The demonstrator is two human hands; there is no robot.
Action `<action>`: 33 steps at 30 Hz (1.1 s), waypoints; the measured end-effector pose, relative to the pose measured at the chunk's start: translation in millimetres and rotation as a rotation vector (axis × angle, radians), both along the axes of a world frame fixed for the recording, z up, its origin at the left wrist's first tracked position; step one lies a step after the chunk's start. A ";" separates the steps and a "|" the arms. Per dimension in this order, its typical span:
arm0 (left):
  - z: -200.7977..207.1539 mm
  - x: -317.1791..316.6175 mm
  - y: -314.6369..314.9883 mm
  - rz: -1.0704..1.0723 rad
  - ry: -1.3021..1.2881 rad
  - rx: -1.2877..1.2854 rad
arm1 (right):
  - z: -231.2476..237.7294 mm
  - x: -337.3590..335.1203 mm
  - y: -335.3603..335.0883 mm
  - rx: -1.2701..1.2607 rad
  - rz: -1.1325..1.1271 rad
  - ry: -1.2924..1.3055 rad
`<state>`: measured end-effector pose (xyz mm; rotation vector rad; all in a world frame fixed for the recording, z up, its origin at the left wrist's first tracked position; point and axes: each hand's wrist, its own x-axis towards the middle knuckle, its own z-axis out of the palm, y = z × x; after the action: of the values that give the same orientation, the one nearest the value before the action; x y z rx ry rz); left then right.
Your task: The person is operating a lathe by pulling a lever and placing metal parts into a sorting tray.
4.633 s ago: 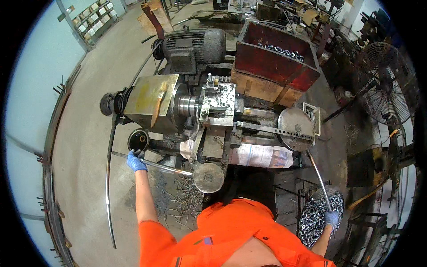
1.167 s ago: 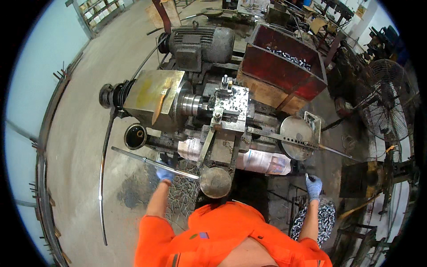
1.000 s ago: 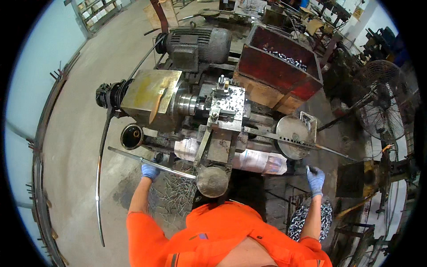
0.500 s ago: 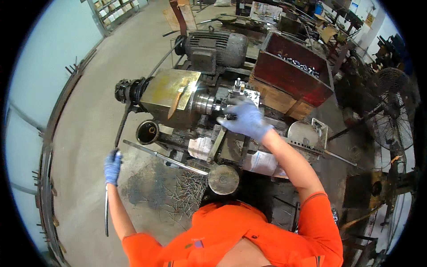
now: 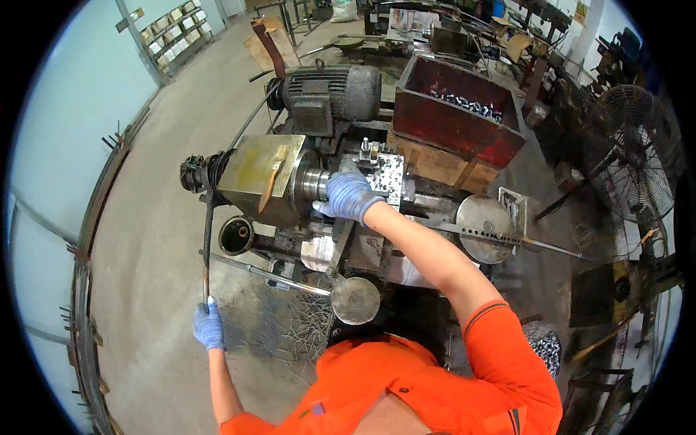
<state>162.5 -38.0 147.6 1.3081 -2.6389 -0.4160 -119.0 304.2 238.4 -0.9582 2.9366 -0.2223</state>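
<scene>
My left hand [image 5: 209,326], in a blue-and-white knit glove, is closed round the lower end of a long dark lever bar [image 5: 207,250]. The bar runs up to the left end of a small lathe's headstock [image 5: 250,174]. Gloved the same way, my right hand [image 5: 349,197] reaches across to the shiny round spindle nose [image 5: 314,184], its fingers curled in beside it. Whatever those fingers grip is hidden behind the glove. Just right of this hand lies the tool slide [image 5: 388,174], scattered with dark chips. A wooden-handled tool [image 5: 271,185] rests on the headstock cover.
Behind the lathe stand an electric motor [image 5: 330,94] and a dark red bin [image 5: 457,119] of small metal pieces. A round disc [image 5: 355,300] and a long metal handle [image 5: 279,278] jut toward me. Metal scraps [image 5: 308,326] litter the floor. A fan [image 5: 631,159] stands right.
My left hand has swung the lever bar rightward and toward me. My right hand has shifted left and lower in the picture, closer to the spindle nose, its fingers more curled. The view has shifted slightly.
</scene>
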 end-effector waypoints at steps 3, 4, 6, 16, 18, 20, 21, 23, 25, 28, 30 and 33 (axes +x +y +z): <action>-13.8 1.0 -30.1 -0.075 -0.052 -0.028 | 0.1 1.6 -3.8 -0.005 0.011 -0.029; -21.2 -5.8 -40.2 -0.126 -0.084 -0.013 | 2.6 1.1 -4.5 0.009 -0.008 -0.063; -25.4 -16.7 -54.8 -0.212 0.013 0.177 | -0.3 0.8 -8.5 0.002 -0.022 -0.063; -11.5 -58.0 -70.4 -0.342 0.306 0.738 | 12.2 3.6 0.9 -0.022 -0.035 -0.003; -10.5 -58.9 -65.5 -0.321 0.306 0.734 | 24.9 7.8 11.5 -0.043 -0.088 0.018; -15.1 -53.2 -67.2 -0.309 0.358 0.753 | 43.5 10.5 30.7 -0.015 -0.050 0.088; -18.6 -50.7 -68.5 -0.303 0.384 0.763 | 51.9 13.5 47.5 -0.131 -0.115 0.101; -20.2 -52.6 -67.8 -0.318 0.400 0.809 | 57.4 3.9 87.4 -0.234 -0.194 0.209; -15.6 -53.1 -66.9 -0.353 0.376 0.836 | 73.3 -11.1 126.9 -0.094 -0.308 0.250; -21.7 -53.6 -76.7 -0.399 0.392 0.840 | 83.7 -52.9 184.2 -0.309 -0.534 0.265; -24.5 -55.3 -79.5 -0.423 0.400 0.850 | 88.0 -60.9 201.8 -0.389 -0.628 0.403; -27.5 -63.5 -80.8 -0.445 0.418 0.858 | 70.9 -66.9 216.8 -0.466 -0.657 0.521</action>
<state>99.0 -118.8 120.1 0.6058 -2.4019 -1.8007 -185.8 521.0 309.4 0.0088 3.6821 -0.8154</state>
